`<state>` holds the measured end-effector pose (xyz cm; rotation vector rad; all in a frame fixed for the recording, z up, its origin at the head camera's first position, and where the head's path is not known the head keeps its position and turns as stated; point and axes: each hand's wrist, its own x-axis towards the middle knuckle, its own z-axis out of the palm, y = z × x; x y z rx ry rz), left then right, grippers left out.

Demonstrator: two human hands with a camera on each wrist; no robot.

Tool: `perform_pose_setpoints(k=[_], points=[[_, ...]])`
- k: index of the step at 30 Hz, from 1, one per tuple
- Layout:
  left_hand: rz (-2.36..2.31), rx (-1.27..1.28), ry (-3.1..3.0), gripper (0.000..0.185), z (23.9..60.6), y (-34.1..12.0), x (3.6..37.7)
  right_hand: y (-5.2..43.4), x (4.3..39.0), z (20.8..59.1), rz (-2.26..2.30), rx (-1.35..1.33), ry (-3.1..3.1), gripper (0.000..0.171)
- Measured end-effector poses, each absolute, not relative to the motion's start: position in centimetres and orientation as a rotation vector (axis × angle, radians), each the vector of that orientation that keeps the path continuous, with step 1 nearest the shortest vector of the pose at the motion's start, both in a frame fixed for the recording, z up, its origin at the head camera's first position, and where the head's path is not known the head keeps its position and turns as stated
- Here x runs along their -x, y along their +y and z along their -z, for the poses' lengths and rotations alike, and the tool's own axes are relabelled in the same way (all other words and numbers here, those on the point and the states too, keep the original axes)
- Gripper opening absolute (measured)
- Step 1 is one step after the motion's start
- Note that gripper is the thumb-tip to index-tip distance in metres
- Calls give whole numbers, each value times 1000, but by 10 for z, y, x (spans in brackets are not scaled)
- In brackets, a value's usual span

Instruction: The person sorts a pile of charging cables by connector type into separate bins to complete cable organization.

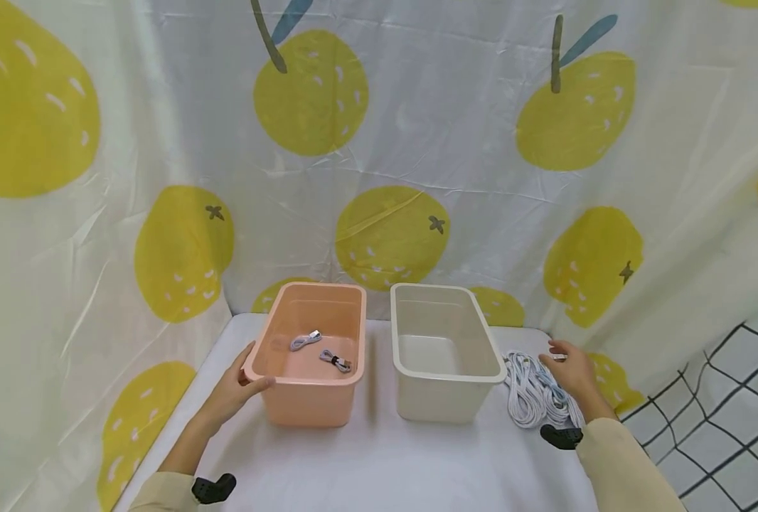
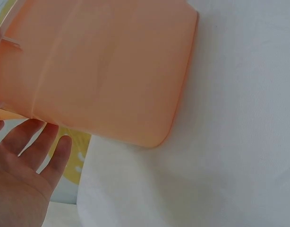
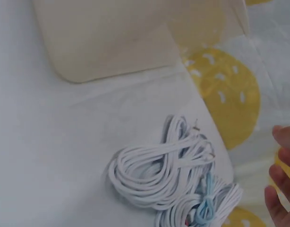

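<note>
A pink bin [image 1: 308, 398] stands on the white table with two small bundled cables [image 1: 305, 340] [image 1: 335, 360] inside. My left hand [image 1: 249, 373] rests against its left front corner, thumb by the rim. In the left wrist view its fingers [image 2: 38, 142] lie straight beside the pink bin's wall [image 2: 102, 71]. A cream bin [image 1: 446, 398] stands to the right, empty. Right of it lies a pile of white cables [image 1: 532, 391]. My right hand [image 1: 563, 361] hovers over the pile's far side, fingers [image 3: 279, 177] loosely bent and apart from the cables [image 3: 164, 170].
A pear-printed curtain [image 1: 385, 142] hangs close behind and left of the table. A black wire grid [image 1: 724, 398] stands at the right. Bare white tabletop [image 1: 379, 462] stretches in front of both bins. The cream bin's corner [image 3: 112, 42] shows in the right wrist view.
</note>
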<state>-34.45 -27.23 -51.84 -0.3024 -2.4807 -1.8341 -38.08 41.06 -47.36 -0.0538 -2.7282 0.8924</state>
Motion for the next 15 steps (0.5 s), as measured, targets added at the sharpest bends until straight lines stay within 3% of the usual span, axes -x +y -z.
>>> perform_pose_setpoints(k=[15], points=[[1813,247,-2499,96,517,-274,348,438,366,524,-883,358,-2792,60]])
